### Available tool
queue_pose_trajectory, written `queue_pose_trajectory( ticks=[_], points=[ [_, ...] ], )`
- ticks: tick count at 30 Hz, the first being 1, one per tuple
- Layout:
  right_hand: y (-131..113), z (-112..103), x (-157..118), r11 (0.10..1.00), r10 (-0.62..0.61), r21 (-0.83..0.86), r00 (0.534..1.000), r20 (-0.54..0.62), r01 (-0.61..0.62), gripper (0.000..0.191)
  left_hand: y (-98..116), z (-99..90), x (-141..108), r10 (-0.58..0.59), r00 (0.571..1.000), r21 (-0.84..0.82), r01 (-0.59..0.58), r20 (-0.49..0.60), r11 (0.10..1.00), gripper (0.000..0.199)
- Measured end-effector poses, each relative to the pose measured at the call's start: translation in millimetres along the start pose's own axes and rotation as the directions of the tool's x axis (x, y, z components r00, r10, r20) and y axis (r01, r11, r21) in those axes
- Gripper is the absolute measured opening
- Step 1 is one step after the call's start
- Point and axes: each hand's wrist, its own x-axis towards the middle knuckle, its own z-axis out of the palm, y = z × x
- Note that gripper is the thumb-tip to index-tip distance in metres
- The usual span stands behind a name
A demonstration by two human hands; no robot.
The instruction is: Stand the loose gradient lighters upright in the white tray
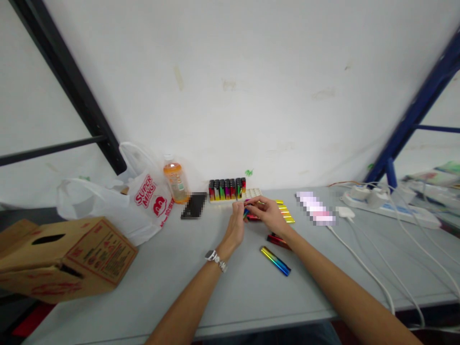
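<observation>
My left hand (235, 224) and my right hand (266, 213) meet over the grey table, fingers closed around a small, shiny blue-green lighter (246, 212), mostly hidden by the fingers. Just behind them, a white rack (253, 192) holds rows of colourful lighters (224, 189) with black tops, grouped toward its left. Yellow shiny strips (286, 212) lie flat beyond my right hand. Under my right forearm is a red metallic piece (278, 241), partly covered. Nearer to me lies a yellow-to-blue metallic piece (275, 261), set at a slant.
On the left stand a cardboard box (97, 254), a white plastic bag (140, 215) and an orange drink bottle (175, 179). A dark blurred phone-like slab (194, 206) lies near the rack. To the right are a lit phone (316, 208), a charger (345, 212), cables and a power strip (395, 208).
</observation>
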Motion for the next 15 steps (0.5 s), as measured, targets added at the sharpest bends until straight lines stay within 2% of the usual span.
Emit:
queue_pose_trajectory(
  ticks=[2,3,4,6,8,11,15],
  points=[
    [0,-8,7,0.999,-0.016,-0.03,0.996,-0.088,0.014,0.035,0,-2.7,2,0.074,0.994,0.119,-0.065,-0.077,0.991,0.04],
    [0,-13,12,0.997,-0.038,-0.066,0.99,-0.135,0.029,0.035,1,-4.7,3,0.128,0.988,0.208,-0.109,-0.082,0.972,0.033],
    [1,-18,18,0.992,-0.066,-0.116,0.983,-0.17,0.047,0.035,1,-6.7,3,0.182,0.982,0.301,-0.161,-0.044,0.94,0.028],
    [3,-26,34,0.964,-0.135,-0.253,0.97,-0.204,0.081,0.033,2,-9.7,2,0.256,0.96,0.456,-0.278,0.112,0.845,0.024],
    [7,-31,53,0.91,-0.212,-0.396,0.959,-0.189,0.123,0.026,4,-10.6,0,0.283,0.925,0.549,-0.378,0.252,0.745,0.027],
    [13,-31,81,0.815,-0.301,-0.549,0.944,-0.131,0.184,0.014,6,-9.1,-4,0.279,0.887,0.612,-0.457,0.368,0.645,0.031],
    [23,-24,109,0.729,-0.301,-0.652,0.953,-0.031,0.209,0.011,7,-9.3,-6,0.201,0.852,0.65,-0.503,0.483,0.569,0.034]
  ],
)
